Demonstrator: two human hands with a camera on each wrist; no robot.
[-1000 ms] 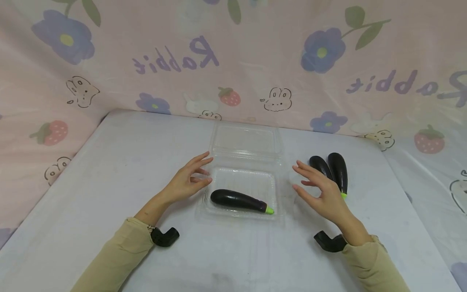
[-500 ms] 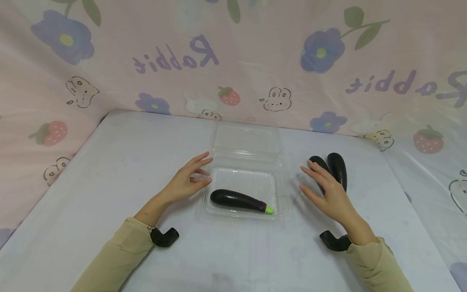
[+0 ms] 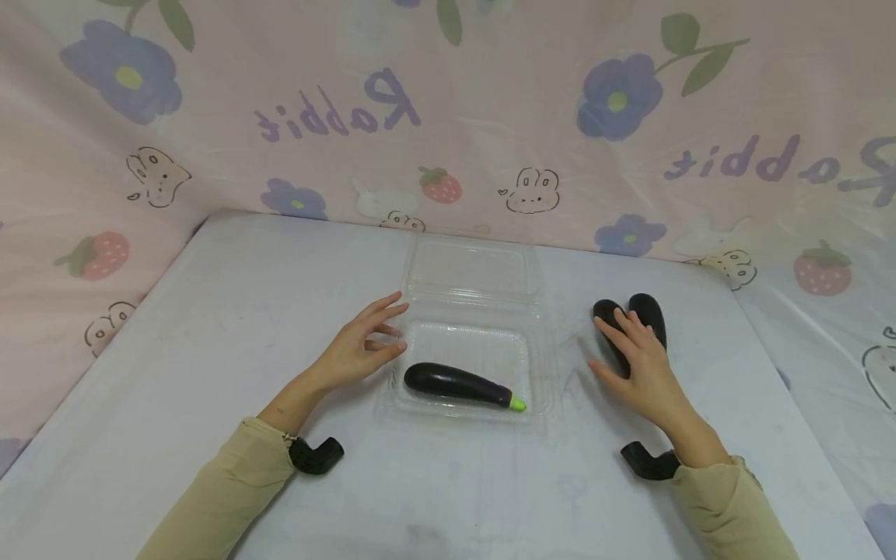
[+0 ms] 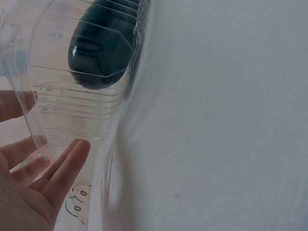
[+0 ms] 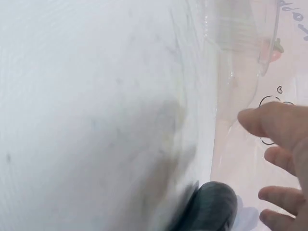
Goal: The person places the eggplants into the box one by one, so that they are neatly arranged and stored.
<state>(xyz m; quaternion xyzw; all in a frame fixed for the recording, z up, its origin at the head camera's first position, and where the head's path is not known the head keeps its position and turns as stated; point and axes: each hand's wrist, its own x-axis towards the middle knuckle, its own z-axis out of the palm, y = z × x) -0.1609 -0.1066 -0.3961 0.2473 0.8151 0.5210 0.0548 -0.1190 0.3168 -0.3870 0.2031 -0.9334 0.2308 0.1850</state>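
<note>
A dark purple eggplant (image 3: 458,385) with a bright green stem end lies in the base of a clear plastic clamshell box (image 3: 465,330), whose lid stands unfolded at the back. My left hand (image 3: 360,346) is at the box's left side, fingers extended and fingertips right at the rim; the left wrist view shows the thumb and fingers (image 4: 67,166) close by the clear wall. Two more eggplants lie side by side on the right, the left one (image 3: 607,313) and the right one (image 3: 648,313). My right hand (image 3: 640,373) hovers over them with fingers spread, hiding their lower ends.
A white-covered table (image 3: 280,311) bears everything. Behind it hangs a pink curtain (image 3: 462,140) with flowers, rabbits and strawberries. Black curved pieces, one on the left wrist (image 3: 316,455) and one on the right wrist (image 3: 649,461), stick out from the sleeves.
My right hand has moved right, away from the box and over the two eggplants. The left hand, the box and the eggplant in it have stayed put.
</note>
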